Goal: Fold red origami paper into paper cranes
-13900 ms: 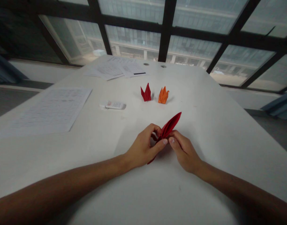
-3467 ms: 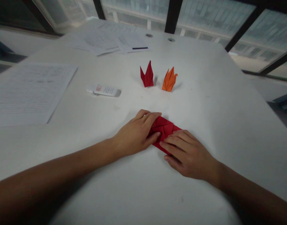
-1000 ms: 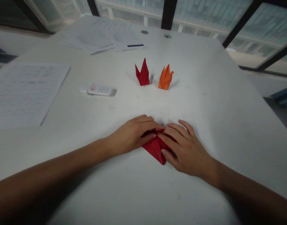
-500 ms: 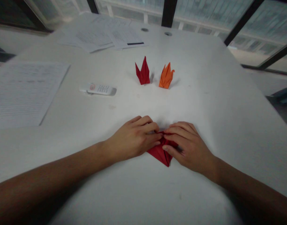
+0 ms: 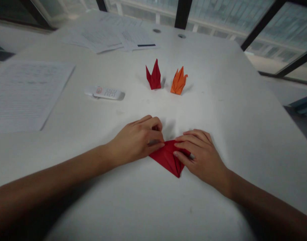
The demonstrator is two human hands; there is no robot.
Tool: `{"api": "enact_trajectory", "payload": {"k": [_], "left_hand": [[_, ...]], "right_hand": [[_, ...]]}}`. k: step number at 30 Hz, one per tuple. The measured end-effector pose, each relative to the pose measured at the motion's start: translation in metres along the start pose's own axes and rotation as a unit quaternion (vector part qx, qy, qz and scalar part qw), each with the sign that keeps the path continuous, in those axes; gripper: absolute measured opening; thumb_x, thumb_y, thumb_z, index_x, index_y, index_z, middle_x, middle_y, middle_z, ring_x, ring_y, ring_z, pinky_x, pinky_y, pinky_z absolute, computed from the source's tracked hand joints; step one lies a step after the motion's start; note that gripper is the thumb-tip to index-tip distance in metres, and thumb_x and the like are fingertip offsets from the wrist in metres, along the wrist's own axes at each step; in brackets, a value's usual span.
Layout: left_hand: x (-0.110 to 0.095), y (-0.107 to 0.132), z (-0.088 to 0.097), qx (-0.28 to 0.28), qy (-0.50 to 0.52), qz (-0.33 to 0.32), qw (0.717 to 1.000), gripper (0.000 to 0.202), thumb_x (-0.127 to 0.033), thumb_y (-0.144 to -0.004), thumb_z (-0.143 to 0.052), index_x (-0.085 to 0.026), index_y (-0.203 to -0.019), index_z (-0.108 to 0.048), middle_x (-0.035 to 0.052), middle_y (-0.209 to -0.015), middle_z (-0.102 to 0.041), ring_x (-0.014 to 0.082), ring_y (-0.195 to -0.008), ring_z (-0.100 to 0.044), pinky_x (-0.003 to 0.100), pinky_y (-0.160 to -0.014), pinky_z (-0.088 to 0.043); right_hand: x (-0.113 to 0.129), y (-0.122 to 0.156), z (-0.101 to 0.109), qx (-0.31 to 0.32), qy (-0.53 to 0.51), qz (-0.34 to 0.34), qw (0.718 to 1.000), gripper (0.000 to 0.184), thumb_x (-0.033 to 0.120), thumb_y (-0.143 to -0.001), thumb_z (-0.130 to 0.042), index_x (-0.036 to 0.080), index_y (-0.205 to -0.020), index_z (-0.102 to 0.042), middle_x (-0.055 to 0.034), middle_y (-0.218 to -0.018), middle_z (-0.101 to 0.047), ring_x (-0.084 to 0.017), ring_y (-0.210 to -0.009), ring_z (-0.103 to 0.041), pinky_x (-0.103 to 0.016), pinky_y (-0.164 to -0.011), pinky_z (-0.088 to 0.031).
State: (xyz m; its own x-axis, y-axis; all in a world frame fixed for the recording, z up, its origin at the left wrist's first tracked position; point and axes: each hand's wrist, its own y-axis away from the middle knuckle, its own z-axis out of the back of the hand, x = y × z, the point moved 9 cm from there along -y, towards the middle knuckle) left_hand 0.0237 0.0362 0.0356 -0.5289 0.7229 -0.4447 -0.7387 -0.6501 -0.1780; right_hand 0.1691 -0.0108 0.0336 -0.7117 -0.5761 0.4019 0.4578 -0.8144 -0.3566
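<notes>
A folded red paper (image 5: 168, 159), a flat triangle pointing toward me, lies on the white table (image 5: 243, 117). My left hand (image 5: 135, 142) has its fingers curled and pinches the paper's left upper edge. My right hand (image 5: 206, 157) lies flat with its fingers stretched out, pressing down on the paper's right part. Both hands touch the paper, and their fingertips nearly meet over it.
Beyond the hands stand a finished red origami figure (image 5: 153, 75) and an orange one (image 5: 179, 81). A white remote (image 5: 104, 93) lies to their left. A printed sheet (image 5: 25, 93) covers the left side, and more papers (image 5: 110, 33) lie at the far edge by the window.
The red paper has been laid flat and folded smaller. In the last second my left hand curled and slid left along the edge, uncovering more of the triangle; my right hand stayed pressing.
</notes>
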Motion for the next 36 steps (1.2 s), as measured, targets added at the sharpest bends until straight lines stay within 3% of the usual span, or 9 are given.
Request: {"api": "enact_trajectory", "payload": {"k": [4,10,15,19,22,25,29,33,36], "left_hand": [[0.005,0.0,-0.005,0.02,0.04,0.018,0.999,0.025,-0.027,-0.099,-0.061,-0.03,-0.12,-0.074,0.0058,-0.113,-0.062,0.0213,-0.102,-0.06,0.035,-0.09,-0.049],[0.002,0.0,-0.01,0.038,0.042,0.017,0.998,0.043,-0.06,-0.092,-0.067,-0.025,-0.118,-0.07,0.0041,-0.11,-0.067,0.0236,-0.102,-0.061,0.038,-0.089,-0.042],[0.005,0.001,-0.011,0.021,0.049,0.043,0.998,0.021,-0.036,-0.102,-0.058,-0.023,-0.117,-0.065,0.0014,-0.1,-0.069,0.0211,-0.097,-0.062,0.036,-0.086,-0.041],[0.008,0.004,-0.009,-0.008,0.068,0.062,0.996,0.04,-0.02,-0.1,-0.056,-0.024,-0.141,-0.052,0.0003,-0.099,-0.069,0.019,-0.095,-0.062,0.036,-0.091,-0.044],[0.004,0.006,-0.006,-0.034,0.057,0.035,0.997,0.046,-0.017,-0.101,-0.052,-0.026,-0.146,-0.052,0.005,-0.113,-0.065,0.02,-0.104,-0.061,0.037,-0.095,-0.046],[-0.002,0.008,-0.004,-0.05,0.043,0.005,0.998,0.038,-0.015,-0.102,-0.048,-0.028,-0.132,-0.066,0.0084,-0.132,-0.055,0.0197,-0.107,-0.059,0.036,-0.096,-0.049],[-0.008,0.008,-0.005,-0.023,0.057,-0.011,0.998,0.023,-0.023,-0.1,-0.054,-0.023,-0.112,-0.074,0.0084,-0.132,-0.056,0.0205,-0.104,-0.059,0.04,-0.099,-0.048],[-0.01,0.006,-0.004,-0.003,0.086,-0.001,0.996,0.027,-0.042,-0.097,-0.061,-0.019,-0.088,-0.073,0.0081,-0.122,-0.061,0.0229,-0.104,-0.059,0.041,-0.098,-0.046],[-0.011,0.004,-0.006,0.013,0.082,-0.004,0.997,0.033,-0.045,-0.097,-0.062,-0.018,-0.078,-0.07,0.0068,-0.113,-0.064,0.0216,-0.098,-0.058,0.041,-0.094,-0.045]], "right_hand": [[0.0,-0.001,-0.001,0.017,-0.011,-0.001,1.0,0.012,0.027,-0.096,-0.07,0.024,-0.108,-0.072,-0.0029,-0.115,-0.077,-0.026,-0.113,-0.063,-0.052,-0.11,-0.038],[-0.006,0.003,0.014,-0.066,-0.014,-0.034,0.997,0.018,0.027,-0.096,-0.065,0.021,-0.114,-0.066,-0.0089,-0.11,-0.069,-0.026,-0.106,-0.061,-0.045,-0.096,-0.046],[0.001,0.004,0.015,-0.048,-0.038,-0.019,0.998,0.023,0.031,-0.094,-0.067,0.02,-0.114,-0.061,0.0004,-0.077,-0.061,-0.021,-0.078,-0.056,-0.041,-0.082,-0.043],[0.006,0.003,0.005,0.016,0.001,-0.007,1.0,0.039,0.041,-0.089,-0.073,0.016,-0.118,-0.065,-0.0024,-0.079,-0.064,-0.024,-0.08,-0.057,-0.044,-0.083,-0.041],[0.004,0.002,0.002,0.023,0.028,-0.026,0.999,0.038,0.035,-0.087,-0.07,0.013,-0.117,-0.067,-0.0046,-0.08,-0.066,-0.026,-0.081,-0.058,-0.044,-0.083,-0.04],[0.001,0.002,0.004,0.017,0.025,-0.042,0.999,0.041,0.029,-0.087,-0.066,0.012,-0.124,-0.066,-0.0056,-0.081,-0.069,-0.026,-0.082,-0.059,-0.044,-0.084,-0.04],[0.003,0.002,0.001,0.047,0.01,-0.029,0.998,0.044,0.036,-0.094,-0.062,0.016,-0.133,-0.063,-0.0056,-0.087,-0.072,-0.026,-0.085,-0.06,-0.045,-0.087,-0.039],[0.003,0.002,0.0,0.051,0.008,-0.027,0.998,0.027,0.037,-0.095,-0.062,0.018,-0.113,-0.068,-0.005,-0.087,-0.071,-0.025,-0.084,-0.059,-0.045,-0.087,-0.038],[-0.002,0.001,0.0,0.039,-0.008,-0.049,0.998,0.016,0.033,-0.091,-0.063,0.019,-0.1,-0.063,-0.0038,-0.083,-0.067,-0.025,-0.083,-0.057,-0.044,-0.087,-0.039]]}}
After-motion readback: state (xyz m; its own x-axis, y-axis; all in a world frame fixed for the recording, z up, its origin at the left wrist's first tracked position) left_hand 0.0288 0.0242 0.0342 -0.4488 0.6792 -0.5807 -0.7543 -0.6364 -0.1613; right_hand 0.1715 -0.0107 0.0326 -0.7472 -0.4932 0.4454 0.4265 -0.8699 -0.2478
